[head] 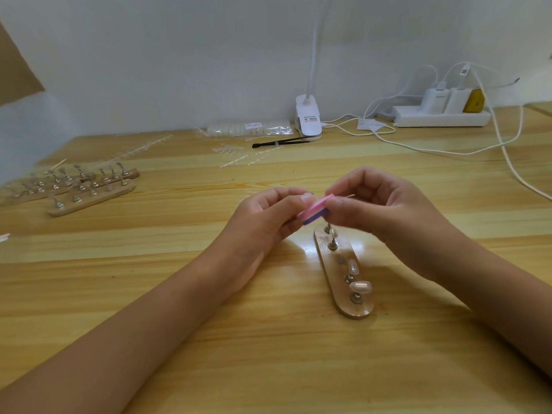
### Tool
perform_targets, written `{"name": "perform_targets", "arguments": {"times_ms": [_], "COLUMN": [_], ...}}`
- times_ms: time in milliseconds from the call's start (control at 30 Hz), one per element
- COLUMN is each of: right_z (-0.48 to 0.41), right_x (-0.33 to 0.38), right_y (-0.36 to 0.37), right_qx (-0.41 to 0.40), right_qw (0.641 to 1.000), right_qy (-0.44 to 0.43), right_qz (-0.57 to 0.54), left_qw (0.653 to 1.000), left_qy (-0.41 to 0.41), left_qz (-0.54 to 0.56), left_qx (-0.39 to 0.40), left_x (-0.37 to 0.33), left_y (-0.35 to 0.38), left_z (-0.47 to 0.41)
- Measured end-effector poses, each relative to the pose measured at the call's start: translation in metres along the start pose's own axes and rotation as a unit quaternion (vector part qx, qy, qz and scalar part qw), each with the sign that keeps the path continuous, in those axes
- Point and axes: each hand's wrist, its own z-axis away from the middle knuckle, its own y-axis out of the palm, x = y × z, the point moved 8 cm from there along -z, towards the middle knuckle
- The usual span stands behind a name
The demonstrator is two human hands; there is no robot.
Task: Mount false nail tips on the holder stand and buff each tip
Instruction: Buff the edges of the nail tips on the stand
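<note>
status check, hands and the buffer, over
Grips: left hand and right hand both pinch pink-white-purple buffer block, above oval wooden holder stand. Some clear nail tips mounted on it. Nothing in the way.

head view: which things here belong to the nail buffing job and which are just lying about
In the job: buffer block, held between left hand and right hand; holder stand; nail tips on it.
Lying about: spare stands at far left; clip lamp; power strip; black tool by the lamp.
</note>
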Motion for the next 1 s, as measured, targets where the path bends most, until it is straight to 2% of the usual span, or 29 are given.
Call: {"name": "perform_targets", "arguments": {"times_ms": [100, 267, 433, 600, 767, 933, 1000], "right_z": [-0.001, 0.001, -0.001, 0.001, -0.002, 0.000, -0.003], "right_x": [0.006, 0.001, 0.010, 0.006, 0.007, -0.004, 0.000], "right_y": [-0.013, 0.004, -0.014, 0.005, -0.012, 0.004, -0.003], "right_qx": [-0.046, 0.010, -0.058, 0.013, -0.042, 0.064, 0.022], "right_qw": [0.999, 1.000, 0.998, 0.999, 0.998, 0.997, 1.000], "right_qy": [-0.016, -0.009, -0.035, -0.031, -0.037, 0.005, -0.015], "right_qz": [-0.022, 0.016, -0.015, 0.024, -0.013, 0.034, 0.011], "left_qw": [1.000, 1.000, 1.000, 1.000, 1.000, 0.999, 1.000], "left_qy": [-0.007, -0.001, 0.000, 0.002, 0.002, 0.007, 0.008], "left_qz": [0.013, -0.011, -0.013, -0.021, -0.016, -0.037, -0.029], "left_qx": [-0.011, 0.003, -0.005, 0.000, -0.006, 0.009, 0.006], "left_x": [0.001, 0.000, -0.001, -0.001, 0.000, 0.000, -0.002], "left_y": [-0.002, 0.001, -0.001, 0.000, -0.002, 0.001, 0.000], "left_z": [-0.001, 0.001, 0.001, 0.001, 0.000, 0.001, 0.001]}}
